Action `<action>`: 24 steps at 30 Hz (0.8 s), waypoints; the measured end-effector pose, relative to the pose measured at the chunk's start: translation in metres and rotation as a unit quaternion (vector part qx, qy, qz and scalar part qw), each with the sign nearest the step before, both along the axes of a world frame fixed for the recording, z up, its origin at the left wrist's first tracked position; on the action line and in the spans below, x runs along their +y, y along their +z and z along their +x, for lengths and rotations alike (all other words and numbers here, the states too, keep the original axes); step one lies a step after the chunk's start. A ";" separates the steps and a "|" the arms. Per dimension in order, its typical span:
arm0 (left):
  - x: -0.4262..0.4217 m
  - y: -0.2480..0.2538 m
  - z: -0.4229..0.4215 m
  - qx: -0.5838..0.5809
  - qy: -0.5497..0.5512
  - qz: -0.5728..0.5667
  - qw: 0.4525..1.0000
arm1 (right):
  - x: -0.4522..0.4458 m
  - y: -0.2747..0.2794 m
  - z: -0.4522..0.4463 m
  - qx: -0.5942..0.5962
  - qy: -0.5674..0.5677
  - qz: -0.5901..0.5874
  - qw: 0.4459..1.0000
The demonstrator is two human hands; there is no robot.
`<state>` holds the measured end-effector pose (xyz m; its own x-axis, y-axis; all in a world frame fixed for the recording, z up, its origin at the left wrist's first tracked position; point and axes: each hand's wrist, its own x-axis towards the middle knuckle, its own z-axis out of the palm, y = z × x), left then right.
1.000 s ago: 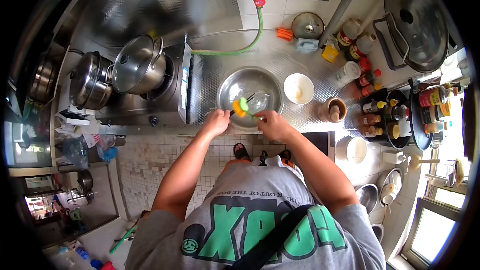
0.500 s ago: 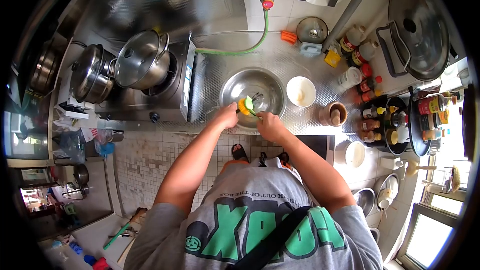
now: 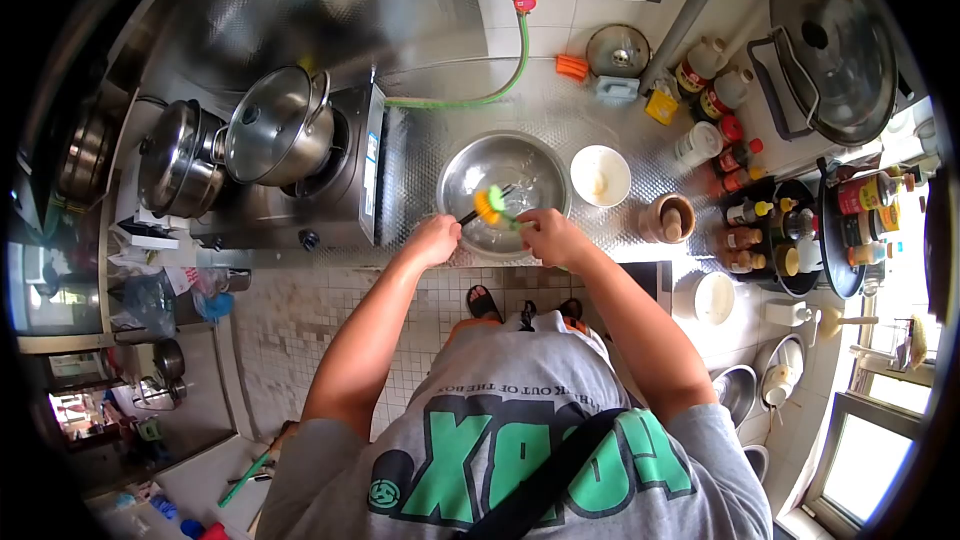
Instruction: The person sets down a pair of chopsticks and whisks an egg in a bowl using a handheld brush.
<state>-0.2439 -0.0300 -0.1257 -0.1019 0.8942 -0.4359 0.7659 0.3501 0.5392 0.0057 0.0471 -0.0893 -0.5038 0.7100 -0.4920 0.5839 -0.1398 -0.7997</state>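
small tiled kitchen, the metal-covered tabletop running across under a steel backsplash. steel mixing bowl sitting on it, in front of the person. left hand closing around the near end of a thin dark utensil, grip clenched on it, far end pointing into the bowl area. right hand pinching the green handle of a scrub brush, grip grasping it. brush head, yellow-orange and green, hovering over the bowl's near left part and overlapping the dark utensil; can't tell if they are touching. both hands staying near the bowl's near rim, left and right of the brush head.

white bowl standing just right of the steel one, some residue showing inside. wooden mortar sitting further right, pestle leaning in it. gas stove standing to the left, carrying a lidded steel pot; another lidded pot sitting further left. green hose curving along the back. sauce bottles crowding the right side.
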 end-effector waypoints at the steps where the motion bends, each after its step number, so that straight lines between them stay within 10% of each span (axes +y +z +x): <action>1: -0.003 -0.004 -0.002 -0.014 0.003 0.004 1.000 | -0.002 0.007 0.002 0.024 0.027 -0.048 0.998; 21: 0.013 -0.018 0.001 0.047 0.003 -0.076 0.996 | -0.004 -0.053 -0.005 -0.069 -0.022 0.102 0.992; 24: 0.013 -0.026 0.002 0.017 0.006 -0.072 0.997 | -0.009 -0.016 -0.005 -0.055 0.011 -0.015 0.998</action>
